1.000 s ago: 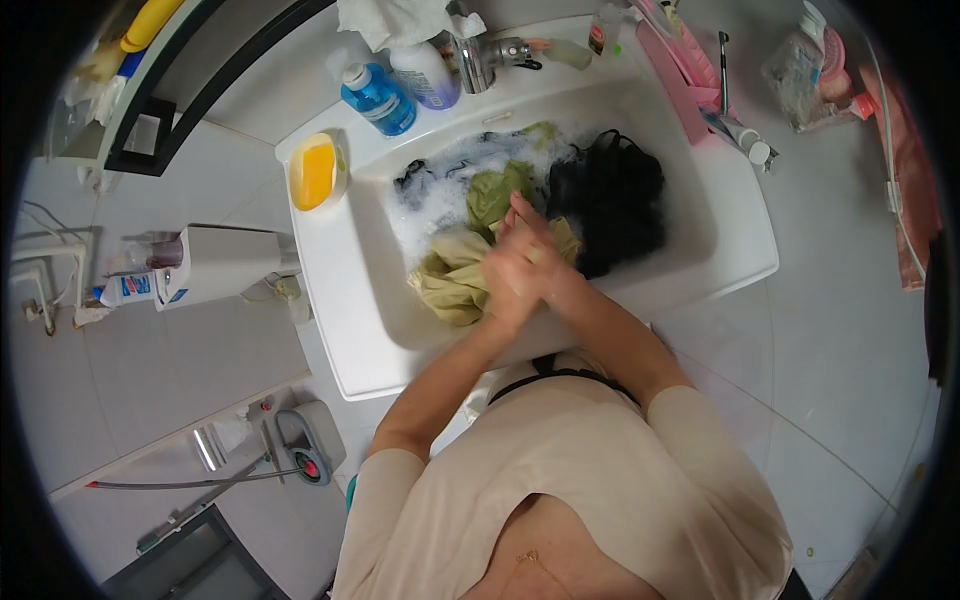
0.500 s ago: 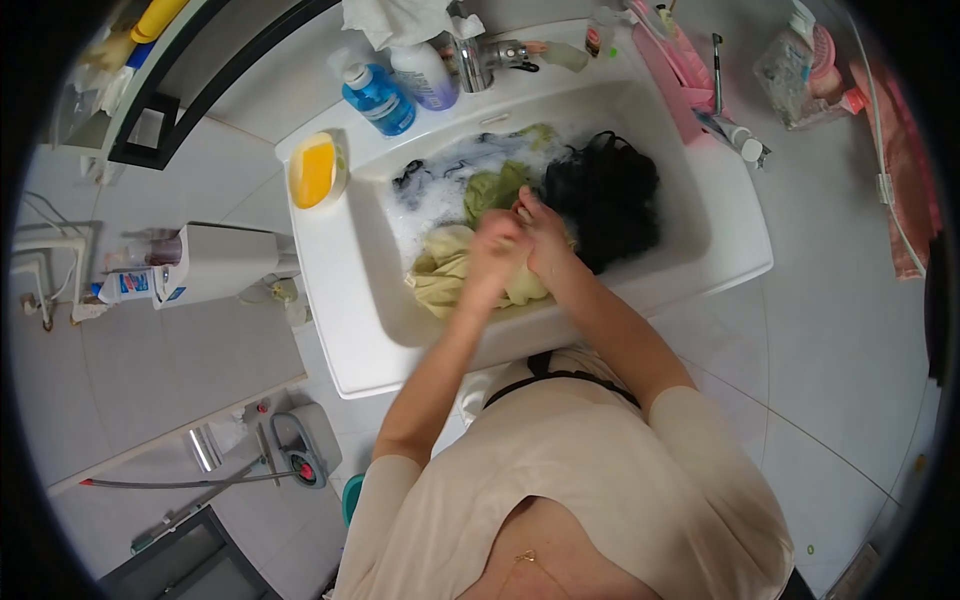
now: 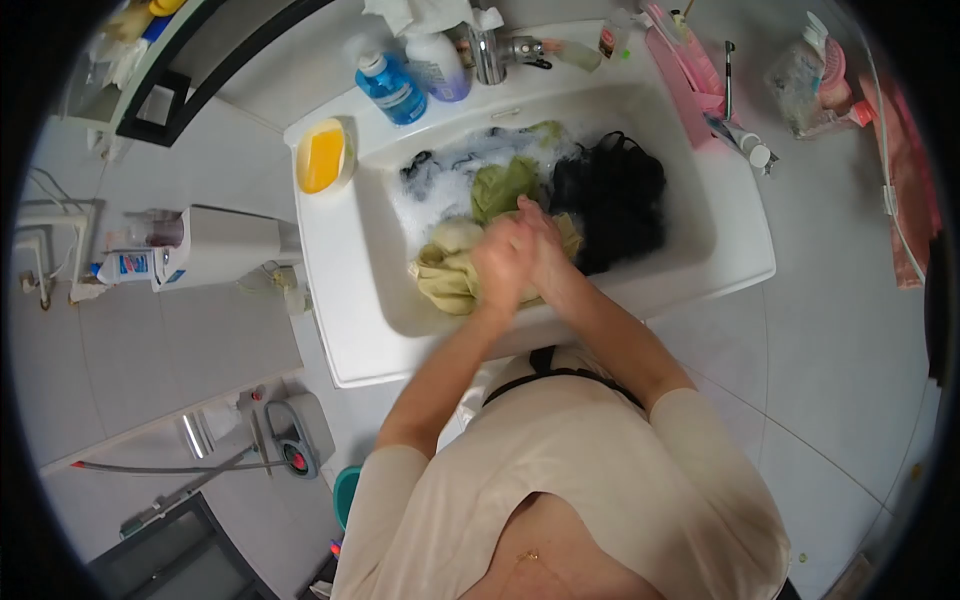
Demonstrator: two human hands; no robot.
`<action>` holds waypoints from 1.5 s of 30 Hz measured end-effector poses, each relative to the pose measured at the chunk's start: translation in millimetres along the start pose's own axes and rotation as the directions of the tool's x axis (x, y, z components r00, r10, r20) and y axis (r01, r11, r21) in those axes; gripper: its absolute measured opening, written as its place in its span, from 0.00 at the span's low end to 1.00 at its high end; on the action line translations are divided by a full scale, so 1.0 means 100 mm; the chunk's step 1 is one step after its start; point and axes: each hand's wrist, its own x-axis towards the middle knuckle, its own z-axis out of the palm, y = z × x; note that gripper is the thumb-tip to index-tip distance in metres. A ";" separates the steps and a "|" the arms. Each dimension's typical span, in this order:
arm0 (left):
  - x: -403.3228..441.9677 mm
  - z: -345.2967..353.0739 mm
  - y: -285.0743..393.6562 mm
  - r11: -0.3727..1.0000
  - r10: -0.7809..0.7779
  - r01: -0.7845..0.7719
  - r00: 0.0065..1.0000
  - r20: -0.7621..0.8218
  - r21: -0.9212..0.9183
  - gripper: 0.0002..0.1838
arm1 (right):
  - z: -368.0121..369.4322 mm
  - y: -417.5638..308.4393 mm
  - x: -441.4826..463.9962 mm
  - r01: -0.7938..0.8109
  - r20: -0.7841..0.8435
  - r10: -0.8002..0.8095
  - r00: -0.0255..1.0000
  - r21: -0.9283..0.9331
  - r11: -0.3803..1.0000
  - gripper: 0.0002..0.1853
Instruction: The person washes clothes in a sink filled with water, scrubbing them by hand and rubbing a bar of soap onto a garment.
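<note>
Both hands meet over the white sink (image 3: 350, 300), above wet cloth. My left hand (image 3: 505, 258) is blurred and closed, pressed against my right hand; what it grips is hidden. My right hand (image 3: 543, 245) lies beside it, its fingers wrapped round something that I cannot make out. Pale yellow-green cloth (image 3: 447, 275) spreads under and around both hands. Just beyond them a darker green cloth (image 3: 503, 188) lies in suds. To the right is a heap of black cloth (image 3: 610, 200). White foam (image 3: 430, 207) covers the water at the left.
An orange soap bar (image 3: 325, 158) sits in a dish on the sink's left corner. Behind stand a blue bottle (image 3: 393, 92), a white-purple bottle (image 3: 440, 70) and the tap (image 3: 487, 55). A pink holder (image 3: 685, 85) and a tube (image 3: 745, 140) are at the right rim.
The hands have stayed together over the pale cloth, rubbing back and forth with small shifts. The whole view has shifted slightly, and more of a teal basin shows at the lower left.
</note>
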 end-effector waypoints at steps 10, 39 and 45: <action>0.84 -0.37 -0.10 0.702 -0.151 0.492 0.809 0.568 -0.515 0.11 | 0.45 -0.58 -0.22 0.189 0.313 0.031 0.949 -0.647 0.738 0.08; 0.15 0.20 0.18 0.960 -0.274 0.273 0.962 -0.008 -0.058 0.07 | -0.06 -0.33 0.23 -0.216 0.099 0.214 0.972 0.013 0.976 0.12; 0.42 0.30 -0.25 0.824 -0.558 0.565 0.824 0.104 -0.055 0.11 | 0.35 -0.62 -0.13 -0.187 -0.203 0.160 0.966 -0.125 0.974 0.14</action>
